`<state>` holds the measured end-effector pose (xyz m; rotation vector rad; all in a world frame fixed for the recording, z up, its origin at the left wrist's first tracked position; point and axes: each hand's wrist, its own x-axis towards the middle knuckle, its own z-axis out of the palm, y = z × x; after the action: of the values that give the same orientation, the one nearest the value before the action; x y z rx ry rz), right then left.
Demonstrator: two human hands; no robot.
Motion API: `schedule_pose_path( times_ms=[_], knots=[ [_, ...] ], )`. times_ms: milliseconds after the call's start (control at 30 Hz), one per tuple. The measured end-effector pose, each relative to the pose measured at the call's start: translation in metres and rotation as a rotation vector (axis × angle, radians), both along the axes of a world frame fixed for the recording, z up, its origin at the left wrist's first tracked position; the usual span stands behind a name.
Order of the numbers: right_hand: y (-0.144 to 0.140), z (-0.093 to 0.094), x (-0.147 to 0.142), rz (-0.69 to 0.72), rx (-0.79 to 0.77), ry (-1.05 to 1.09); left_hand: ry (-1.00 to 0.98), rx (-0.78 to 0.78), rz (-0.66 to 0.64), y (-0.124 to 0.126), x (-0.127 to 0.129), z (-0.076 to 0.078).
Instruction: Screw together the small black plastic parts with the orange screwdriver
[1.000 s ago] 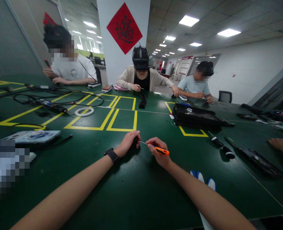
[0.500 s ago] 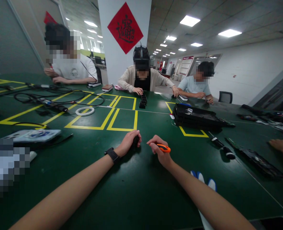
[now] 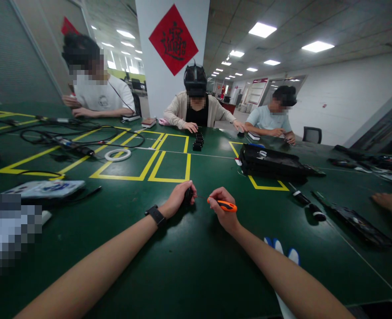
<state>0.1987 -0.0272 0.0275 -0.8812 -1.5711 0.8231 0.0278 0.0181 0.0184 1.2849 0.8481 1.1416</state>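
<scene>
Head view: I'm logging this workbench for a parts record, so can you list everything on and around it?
table: one, dark green, yellow taped boxes, fills the view
tape roll: one, white, left of middle
cables: several, black, far left
small black parts: one stack, far middle, by a co-worker's hand
flat black casing: one, right of middle
black cylinder tool: one, white bands, right
long black panel: one, near right
packet: one, white and blue, left
glove: one, white with blue fingertips, under the right forearm
people: three seated across the table; another's hand at the right edge
wall hanging: one, red diamond, on the pillar
screwdriver: one, orange handle, in right hand
small black part: one, under left hand
wristwatch: one, black, left wrist
</scene>
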Motion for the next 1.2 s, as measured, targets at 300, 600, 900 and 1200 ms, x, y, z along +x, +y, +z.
schedule_pose_path(
  times_ms=[300, 600, 900, 1200],
  knots=[
    [-0.0008, 0.0026, -0.0001, 0.001, 0.047, -0.018, -0.008, -0.014, 0.007, 0.001, -0.0004, -0.0013],
    [-0.001, 0.0006, -0.0004, -0.015, 0.08, -0.04, -0.017, 0.005, -0.015, 0.0012, -0.0013, -0.0027],
    [0.0009, 0.0001, 0.0006, 0.015, 0.157, -0.071, -0.027, 0.017, -0.031, 0.0023, -0.0019, -0.0028],
    [0.0036, 0.0029, 0.003, -0.026, 0.173, -0.072, -0.04, -0.002, -0.007, 0.0042, -0.0021, -0.0054]
  ],
)
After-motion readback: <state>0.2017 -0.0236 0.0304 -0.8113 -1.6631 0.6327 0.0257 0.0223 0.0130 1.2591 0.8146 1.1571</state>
